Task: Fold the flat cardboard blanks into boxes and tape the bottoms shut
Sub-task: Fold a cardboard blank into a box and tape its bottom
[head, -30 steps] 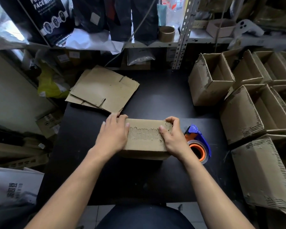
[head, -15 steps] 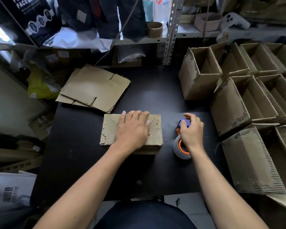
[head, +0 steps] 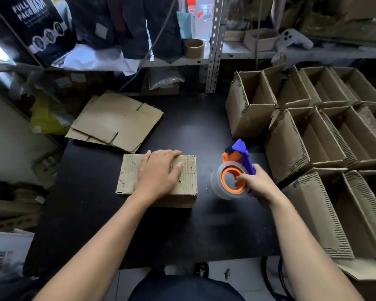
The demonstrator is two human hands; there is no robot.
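While the left hand (head: pixel 155 175) presses flat on the box (head: pixel 159 180) mid-surface, right fingers (head: pixel 240 178) grip the dispenser (head: pixel 234 173) just right of it; easing that press could let the flaps spring open before tape lands.

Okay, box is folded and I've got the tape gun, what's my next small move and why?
Probably bring the tape dispenser in your right hand over to the box: your left hand presses its flaps flat, and no tape shows on it.

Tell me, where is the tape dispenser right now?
In the head view the tape dispenser is right of centre, gripped by the right hand above the black table, just right of the folded box.
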